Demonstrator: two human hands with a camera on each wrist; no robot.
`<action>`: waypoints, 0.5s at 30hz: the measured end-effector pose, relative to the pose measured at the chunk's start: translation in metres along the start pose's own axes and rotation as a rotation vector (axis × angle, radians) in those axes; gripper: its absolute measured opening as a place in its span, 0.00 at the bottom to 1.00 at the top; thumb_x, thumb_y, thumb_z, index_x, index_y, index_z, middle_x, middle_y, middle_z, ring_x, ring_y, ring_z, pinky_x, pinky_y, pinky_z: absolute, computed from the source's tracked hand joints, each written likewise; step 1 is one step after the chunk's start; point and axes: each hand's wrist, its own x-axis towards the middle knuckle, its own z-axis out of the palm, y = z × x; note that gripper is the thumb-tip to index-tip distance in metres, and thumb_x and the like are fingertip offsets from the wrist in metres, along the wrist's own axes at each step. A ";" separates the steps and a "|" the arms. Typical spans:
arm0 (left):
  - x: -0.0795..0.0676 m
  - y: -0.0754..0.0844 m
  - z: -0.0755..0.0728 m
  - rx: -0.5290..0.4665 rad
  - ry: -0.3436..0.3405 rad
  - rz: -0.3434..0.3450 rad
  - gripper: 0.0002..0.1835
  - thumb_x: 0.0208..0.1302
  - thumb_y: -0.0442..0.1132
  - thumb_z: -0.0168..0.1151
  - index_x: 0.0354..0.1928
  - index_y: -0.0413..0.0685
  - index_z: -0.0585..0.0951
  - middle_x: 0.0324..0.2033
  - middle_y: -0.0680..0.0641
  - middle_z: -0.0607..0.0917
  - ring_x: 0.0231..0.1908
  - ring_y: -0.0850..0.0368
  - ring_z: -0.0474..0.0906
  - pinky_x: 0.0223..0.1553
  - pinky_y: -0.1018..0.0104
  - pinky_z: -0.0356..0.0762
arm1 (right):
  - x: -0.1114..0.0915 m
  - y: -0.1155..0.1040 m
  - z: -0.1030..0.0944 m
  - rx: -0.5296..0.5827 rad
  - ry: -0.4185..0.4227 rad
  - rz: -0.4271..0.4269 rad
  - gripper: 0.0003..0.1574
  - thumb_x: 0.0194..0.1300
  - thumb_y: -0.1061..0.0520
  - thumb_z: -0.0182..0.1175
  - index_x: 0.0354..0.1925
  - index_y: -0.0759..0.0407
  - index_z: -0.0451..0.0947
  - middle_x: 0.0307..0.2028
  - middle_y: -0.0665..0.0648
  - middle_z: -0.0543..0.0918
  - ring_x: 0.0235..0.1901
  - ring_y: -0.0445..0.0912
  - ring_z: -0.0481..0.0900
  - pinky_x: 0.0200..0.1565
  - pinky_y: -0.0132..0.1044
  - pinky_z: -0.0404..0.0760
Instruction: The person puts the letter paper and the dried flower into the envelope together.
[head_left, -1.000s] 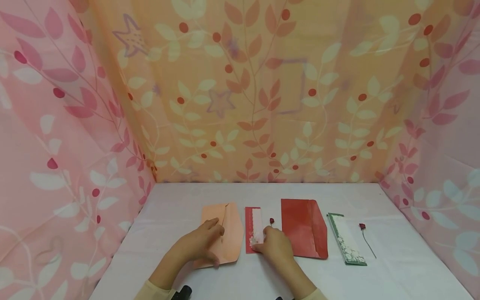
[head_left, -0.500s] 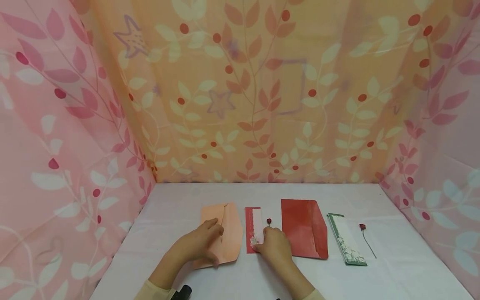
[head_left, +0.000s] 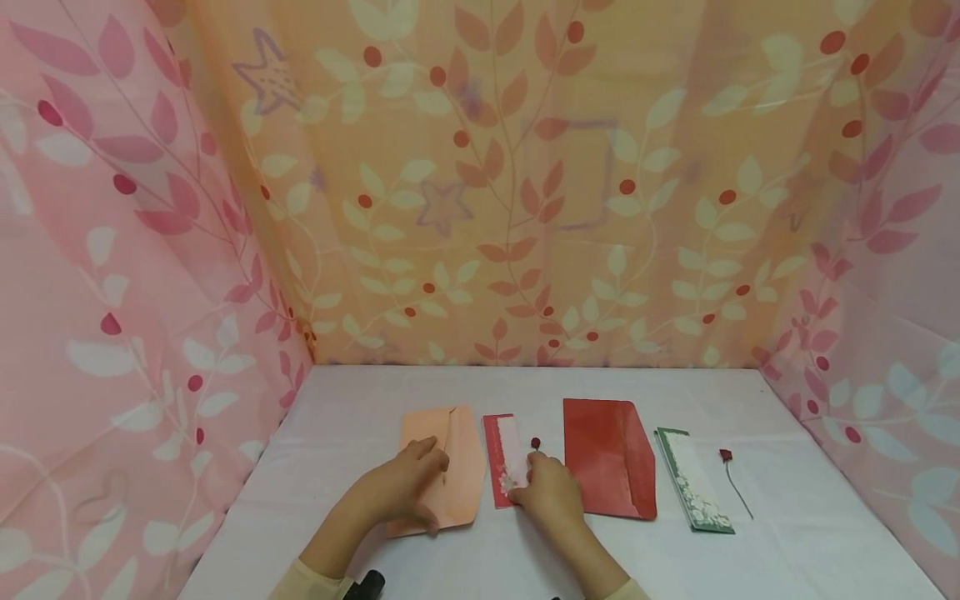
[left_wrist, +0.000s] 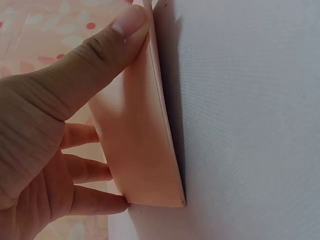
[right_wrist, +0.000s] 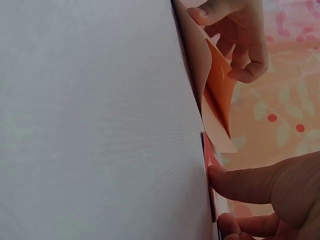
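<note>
My left hand (head_left: 401, 487) lies across a peach envelope (head_left: 465, 467), holding it with thumb at the near edge and fingers over the top. In the left wrist view the thumb grips the envelope's (left_wrist: 140, 160) edge while other fingertips touch its far side. The right wrist view shows its orange-lined mouth gaping. Just right of it, a slim red card (head_left: 500, 454) with a white floral panel is held at its near end by my right hand (head_left: 557, 496). A small red rose (head_left: 536, 442) pokes out beyond those fingers, its stem mostly hidden.
Right of my right hand lies a red envelope (head_left: 600, 454). Farther right are a green-edged floral card (head_left: 690, 479) and another thin-stemmed rose (head_left: 725, 456). Floral curtains (head_left: 517, 183) enclose the white-covered table (head_left: 795, 467) at the back and sides.
The red card's far end has swung slightly left, toward the peach envelope. The rose by my right hand has shifted a little left. My left hand stays in place.
</note>
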 end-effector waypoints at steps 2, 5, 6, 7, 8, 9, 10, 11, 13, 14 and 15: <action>0.000 -0.001 0.001 0.012 0.005 0.002 0.43 0.35 0.63 0.84 0.53 0.60 0.73 0.73 0.35 0.66 0.72 0.28 0.62 0.62 0.38 0.75 | 0.000 -0.001 0.000 0.005 -0.002 0.015 0.46 0.39 0.47 0.85 0.55 0.65 0.82 0.27 0.51 0.78 0.31 0.46 0.77 0.36 0.49 0.76; 0.001 0.000 0.001 0.026 0.010 0.005 0.42 0.35 0.62 0.85 0.53 0.61 0.72 0.72 0.35 0.66 0.72 0.30 0.63 0.61 0.40 0.76 | 0.001 -0.001 0.001 0.014 0.000 0.025 0.46 0.39 0.47 0.86 0.54 0.65 0.82 0.28 0.52 0.80 0.32 0.46 0.78 0.37 0.50 0.76; 0.001 0.000 0.000 0.026 0.009 0.002 0.42 0.35 0.62 0.85 0.53 0.61 0.72 0.72 0.35 0.67 0.72 0.30 0.63 0.61 0.40 0.76 | 0.002 -0.001 0.001 0.017 0.003 0.025 0.46 0.39 0.47 0.86 0.54 0.64 0.82 0.29 0.52 0.80 0.32 0.46 0.78 0.38 0.50 0.76; 0.001 0.001 0.000 0.027 0.008 0.000 0.42 0.35 0.62 0.85 0.52 0.61 0.72 0.72 0.36 0.67 0.72 0.30 0.63 0.61 0.39 0.76 | 0.002 -0.001 0.001 0.020 0.005 0.023 0.46 0.39 0.47 0.86 0.54 0.64 0.82 0.29 0.52 0.80 0.32 0.46 0.78 0.38 0.50 0.75; 0.002 0.001 -0.001 0.026 0.006 -0.003 0.42 0.35 0.61 0.85 0.53 0.62 0.72 0.72 0.36 0.67 0.72 0.30 0.63 0.61 0.39 0.76 | 0.002 -0.001 0.002 0.024 0.010 0.018 0.45 0.39 0.48 0.86 0.54 0.65 0.82 0.29 0.52 0.79 0.32 0.46 0.78 0.38 0.51 0.75; 0.002 0.001 -0.001 0.024 0.003 -0.006 0.42 0.35 0.61 0.85 0.53 0.61 0.73 0.72 0.36 0.67 0.72 0.30 0.62 0.61 0.40 0.76 | 0.002 0.000 0.003 0.027 0.015 0.011 0.46 0.39 0.48 0.86 0.54 0.65 0.81 0.28 0.51 0.79 0.32 0.46 0.78 0.38 0.51 0.74; 0.002 0.001 -0.001 0.019 0.000 -0.008 0.42 0.35 0.61 0.85 0.53 0.61 0.73 0.72 0.36 0.67 0.72 0.30 0.63 0.61 0.39 0.76 | 0.002 0.000 0.004 0.031 0.021 0.004 0.46 0.39 0.49 0.85 0.55 0.65 0.81 0.28 0.51 0.79 0.32 0.46 0.78 0.38 0.50 0.74; 0.002 0.002 -0.002 0.013 -0.002 -0.011 0.42 0.35 0.61 0.85 0.52 0.61 0.73 0.72 0.36 0.67 0.72 0.30 0.63 0.61 0.39 0.76 | 0.002 0.000 0.005 0.034 0.024 0.000 0.46 0.39 0.49 0.85 0.55 0.65 0.80 0.28 0.51 0.79 0.32 0.46 0.78 0.38 0.50 0.73; 0.001 0.000 -0.001 0.010 -0.007 -0.020 0.42 0.35 0.62 0.85 0.53 0.61 0.72 0.72 0.37 0.67 0.73 0.33 0.63 0.62 0.40 0.76 | 0.002 0.001 0.007 0.041 0.029 -0.007 0.47 0.38 0.49 0.86 0.56 0.66 0.79 0.28 0.51 0.79 0.32 0.46 0.78 0.37 0.49 0.72; 0.001 -0.001 -0.001 0.008 -0.007 -0.021 0.43 0.35 0.63 0.85 0.53 0.61 0.72 0.72 0.37 0.67 0.72 0.34 0.64 0.62 0.41 0.76 | 0.001 0.001 0.008 0.046 0.033 -0.011 0.48 0.38 0.50 0.85 0.56 0.66 0.79 0.28 0.52 0.79 0.32 0.47 0.79 0.37 0.49 0.71; 0.001 -0.003 0.001 0.006 -0.005 -0.019 0.43 0.34 0.63 0.85 0.53 0.61 0.72 0.72 0.37 0.67 0.72 0.36 0.65 0.61 0.42 0.76 | 0.001 0.001 0.009 0.049 0.036 -0.012 0.49 0.38 0.50 0.86 0.57 0.67 0.78 0.29 0.52 0.79 0.33 0.47 0.79 0.37 0.49 0.71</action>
